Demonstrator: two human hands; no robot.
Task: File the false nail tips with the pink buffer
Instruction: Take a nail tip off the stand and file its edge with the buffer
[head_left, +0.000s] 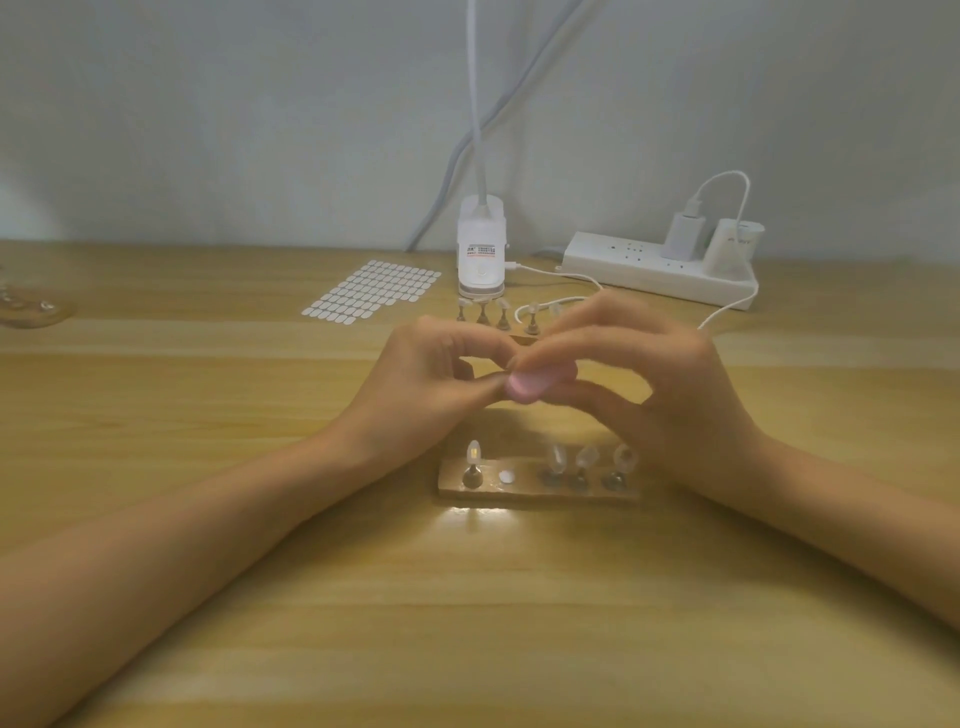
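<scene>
My right hand (649, 379) pinches the pink buffer (530, 383) between thumb and fingers above the table's middle. My left hand (431, 384) meets it from the left, finger and thumb pinched on something small that the buffer and fingers hide. Below the hands lies a wooden holder strip (535, 491) with several nail tips on small stands, such as one lit tip at its left (474, 453) and three clear ones at its right (587, 458). One slot holds only a white pad (506, 476).
Behind the hands stand more tip stands (493, 313), a white clip lamp base (481, 249) with its cable, a sheet of white adhesive tabs (371, 288), and a power strip (660, 267) with plugs at the back right. A glass object (26, 309) sits at the far left edge.
</scene>
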